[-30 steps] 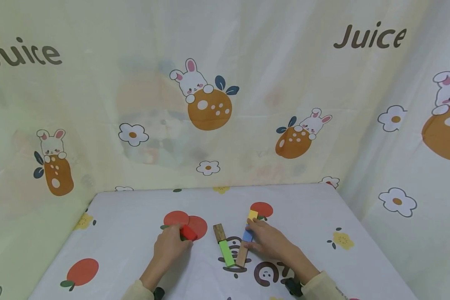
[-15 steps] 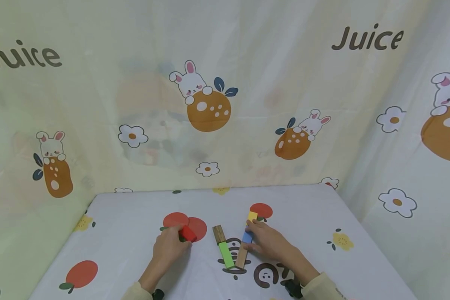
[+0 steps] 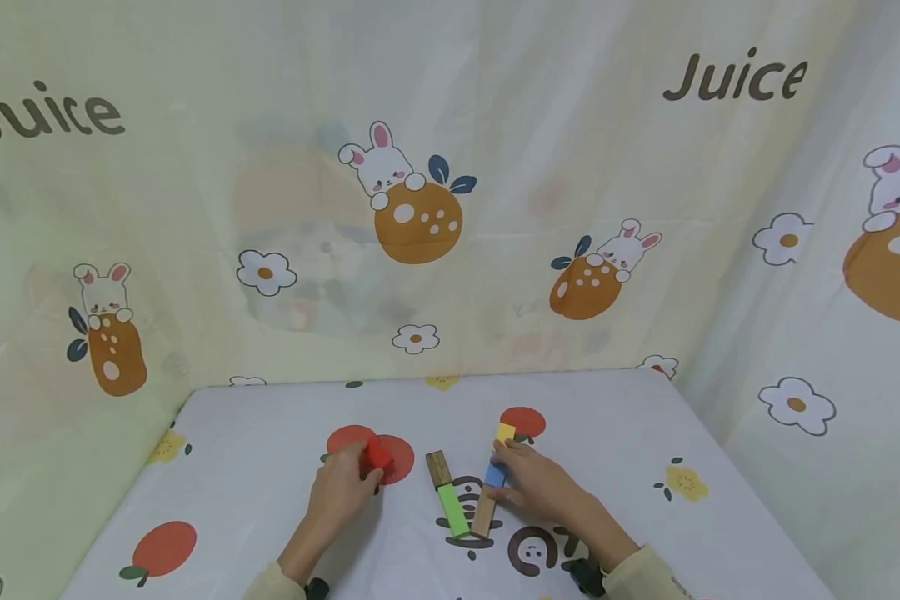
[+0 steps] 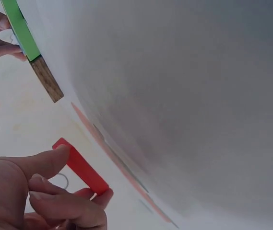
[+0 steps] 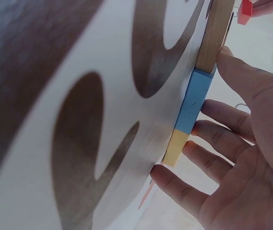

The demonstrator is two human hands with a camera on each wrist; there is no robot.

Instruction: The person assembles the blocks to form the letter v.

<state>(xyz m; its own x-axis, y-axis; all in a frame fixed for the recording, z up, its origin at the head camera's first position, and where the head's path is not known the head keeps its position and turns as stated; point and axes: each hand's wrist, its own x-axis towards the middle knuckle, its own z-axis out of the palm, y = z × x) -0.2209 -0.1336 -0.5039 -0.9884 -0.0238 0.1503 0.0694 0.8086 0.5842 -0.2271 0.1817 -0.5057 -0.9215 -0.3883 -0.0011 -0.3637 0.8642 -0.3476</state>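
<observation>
My left hand [image 3: 339,487] pinches a red block [image 4: 84,167] between thumb and fingertips, over the printed red fruit at centre left. On the cloth, my right hand [image 3: 542,482] touches a slanting row with its thumb and fingertips, the fingers spread and fairly straight. That row joins a yellow block [image 3: 506,431], a blue block [image 5: 194,101] and a light brown wooden block [image 3: 483,512] end to end. Left of it, a dark wood-grain block [image 3: 438,468] and a green block [image 3: 453,510] form a second slanting row. The two rows nearly meet at their near ends, like a V.
A white tablecloth [image 3: 615,425] with printed fruit, flowers and brown figures covers the table. Behind it and along both sides hangs a pale curtain [image 3: 495,317] with rabbit prints.
My left hand has turned the red block a little and shifted it slightly away from me. The right hand and the two rows of blocks stay where they were.
</observation>
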